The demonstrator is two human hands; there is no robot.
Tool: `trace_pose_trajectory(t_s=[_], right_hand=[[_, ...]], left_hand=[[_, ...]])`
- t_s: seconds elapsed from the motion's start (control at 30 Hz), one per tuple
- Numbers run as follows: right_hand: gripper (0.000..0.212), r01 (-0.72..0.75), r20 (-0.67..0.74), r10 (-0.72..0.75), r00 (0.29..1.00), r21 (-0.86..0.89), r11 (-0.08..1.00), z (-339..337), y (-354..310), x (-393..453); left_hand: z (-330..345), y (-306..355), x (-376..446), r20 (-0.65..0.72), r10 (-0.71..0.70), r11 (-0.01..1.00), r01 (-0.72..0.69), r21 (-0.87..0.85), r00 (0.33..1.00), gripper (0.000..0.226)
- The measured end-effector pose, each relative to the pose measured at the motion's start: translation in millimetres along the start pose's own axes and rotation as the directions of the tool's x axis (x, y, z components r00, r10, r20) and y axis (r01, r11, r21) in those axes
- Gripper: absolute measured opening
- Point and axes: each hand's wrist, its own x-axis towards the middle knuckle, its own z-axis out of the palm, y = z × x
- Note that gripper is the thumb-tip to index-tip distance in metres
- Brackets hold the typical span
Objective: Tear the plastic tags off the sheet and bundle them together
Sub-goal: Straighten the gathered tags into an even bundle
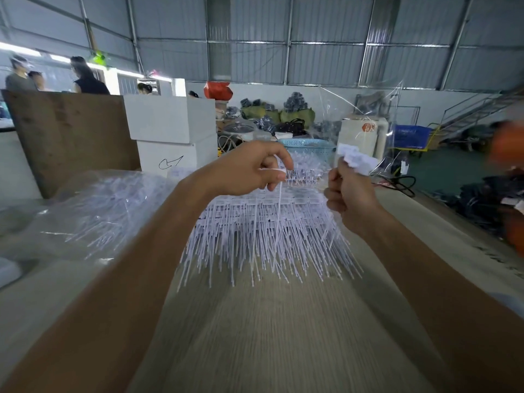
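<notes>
Many thin white tags [263,231] piled; L hand [249,168] pinches one

Near strip of the worktop [272,336] is lying bare under both forearms, so hands are getting open passage there. The pile of tags [263,231] is filling the middle, loose ends fanning toward the person. Bagged tags [93,211] are blocking the left side. White boxes [170,137], a brown board [71,137] and a blue basket [307,146] are walling off the far edge.

white tags [263,234], seemingly pale-blue latticed basket [306,147]
</notes>
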Motion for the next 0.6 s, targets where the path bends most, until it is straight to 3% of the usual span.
trace_pose_trajectory(t_s=[0.13, 0.27, 0.4, 0.5, 0.6], right_hand=[[0.037, 0.036, 0.207, -0.016, 0.978, -0.096, 0.995, 2, 1, -3], [0.036, 0.089, 0.461, 0.029, 0.887, -0.231, 0.969, 18, 3, -15], [0.045, 0.057, 0.430, 0.076, 0.900, -0.289, 0.956, 23, 4, -20], [0.040, 0.030, 0.398, 0.062, 0.915, -0.221, 0.975, 29, 3, -22], [0.036, 0.003, 0.385, 0.054, 0.921, -0.145, 0.989, 32, -3, -22]], left_hand=[[0, -2, -1, 0.045, -0.043, 0.999, 0.044, -0.026, 0.998, 0.024], [0, -4, -2, 0.021, -0.043, 0.999, 0.043, -0.009, 0.999, 0.034], [1, -6, 1, -0.080, 0.005, 1.000, -0.007, -0.017, 0.997, 0.039], [6, -6, 2, -0.115, 0.065, 0.992, -0.051, 0.117, 0.991, 0.035], [1, -6, 1, -0.184, 0.040, 0.985, -0.008, 0.172, 0.982, 0.030]])
